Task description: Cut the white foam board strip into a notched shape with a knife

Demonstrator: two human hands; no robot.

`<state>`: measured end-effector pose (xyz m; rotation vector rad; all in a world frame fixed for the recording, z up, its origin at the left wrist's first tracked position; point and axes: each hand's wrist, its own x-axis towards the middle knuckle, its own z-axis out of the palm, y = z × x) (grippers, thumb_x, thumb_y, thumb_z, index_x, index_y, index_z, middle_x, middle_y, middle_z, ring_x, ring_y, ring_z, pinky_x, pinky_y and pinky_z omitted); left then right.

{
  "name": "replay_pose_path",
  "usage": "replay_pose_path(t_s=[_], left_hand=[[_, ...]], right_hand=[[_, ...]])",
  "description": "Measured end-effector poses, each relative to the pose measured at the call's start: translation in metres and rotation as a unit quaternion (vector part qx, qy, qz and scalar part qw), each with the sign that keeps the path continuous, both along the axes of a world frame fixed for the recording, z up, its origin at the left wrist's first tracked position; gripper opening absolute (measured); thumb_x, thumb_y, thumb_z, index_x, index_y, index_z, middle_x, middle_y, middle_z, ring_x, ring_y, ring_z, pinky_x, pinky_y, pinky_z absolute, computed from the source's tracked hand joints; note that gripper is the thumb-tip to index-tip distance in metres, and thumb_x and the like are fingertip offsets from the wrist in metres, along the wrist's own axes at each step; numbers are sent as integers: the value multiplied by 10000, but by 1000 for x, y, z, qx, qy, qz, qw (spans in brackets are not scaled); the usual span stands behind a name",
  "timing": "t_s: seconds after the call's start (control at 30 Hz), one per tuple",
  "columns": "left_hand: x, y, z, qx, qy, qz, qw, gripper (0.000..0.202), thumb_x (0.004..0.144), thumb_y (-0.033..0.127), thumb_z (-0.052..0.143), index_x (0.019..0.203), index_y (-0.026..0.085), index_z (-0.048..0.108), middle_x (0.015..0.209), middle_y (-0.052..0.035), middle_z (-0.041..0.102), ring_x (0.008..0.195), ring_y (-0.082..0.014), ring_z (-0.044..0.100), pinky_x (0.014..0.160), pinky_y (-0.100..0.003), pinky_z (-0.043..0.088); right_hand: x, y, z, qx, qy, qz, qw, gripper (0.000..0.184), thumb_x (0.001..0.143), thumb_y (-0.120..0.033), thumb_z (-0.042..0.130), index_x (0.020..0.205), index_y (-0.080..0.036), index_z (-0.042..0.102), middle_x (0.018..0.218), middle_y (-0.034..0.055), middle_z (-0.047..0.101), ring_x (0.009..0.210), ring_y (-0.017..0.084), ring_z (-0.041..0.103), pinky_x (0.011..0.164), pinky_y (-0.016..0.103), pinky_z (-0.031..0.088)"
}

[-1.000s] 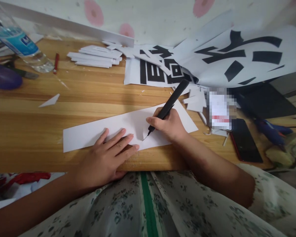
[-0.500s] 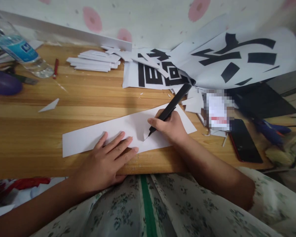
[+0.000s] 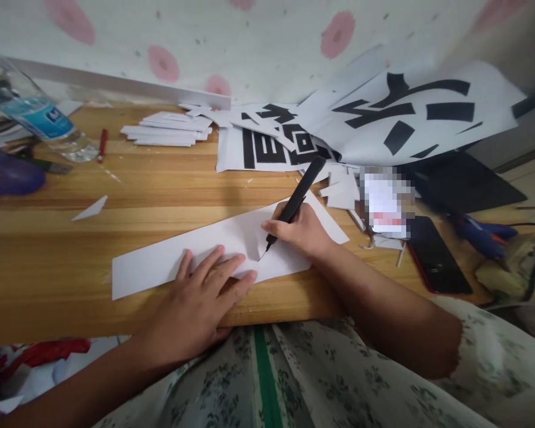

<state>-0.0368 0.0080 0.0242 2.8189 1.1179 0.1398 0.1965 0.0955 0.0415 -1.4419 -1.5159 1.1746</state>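
A long white paper strip [image 3: 160, 261] lies slanted on the wooden desk [image 3: 49, 261] near its front edge. My left hand [image 3: 200, 303] lies flat on the strip with fingers stretched out, pressing it down. My right hand [image 3: 301, 235] is closed round a black craft knife [image 3: 296, 199], held like a pen. The knife's tip touches the strip just right of my left fingertips, where a small flap of paper stands up from a cut.
Printed sheets with bold black characters [image 3: 383, 113] pile up at the back right. A stack of white strips [image 3: 164, 128], a water bottle [image 3: 40, 116], a red pen [image 3: 101, 144] and a paper scrap [image 3: 89, 209] lie further back. A dark phone [image 3: 437, 252] sits at the right.
Both hands stay in the same pose on the strip with the knife tip at the cut. The view has tilted up a little, so everything sits slightly lower in frame.
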Motion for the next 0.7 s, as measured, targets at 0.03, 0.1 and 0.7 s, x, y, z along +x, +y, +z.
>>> replay_pose_path(t_s=[0.03,0.1,0.7], left_hand=[[2,0,1,-6,5,4,1000,683,792,411,696,1415,277,454,1465,-119,482,1359,-435,352,1061,-740,199],[5,0,1,-13,7,6,1000,658,799,381,691,1407,272,463,1480,-100,468,1359,-441,340,1053,-753,192],[3,-2,-2,-3,-1,9,1000,630,790,309,688,1386,287,485,1482,-67,471,1355,-419,346,1043,-734,220]], right_hand=[[0,0,-1,-1,3,1,1000,299,612,-397,739,534,-167,565,557,-10,573,556,112,487,493,229,371],[1,1,-1,-2,9,-3,1000,289,607,-391,739,537,-167,569,554,-11,572,555,116,492,498,234,379],[9,1,-6,39,12,-52,998,321,606,-373,731,496,-184,496,517,-34,490,536,103,437,489,245,347]])
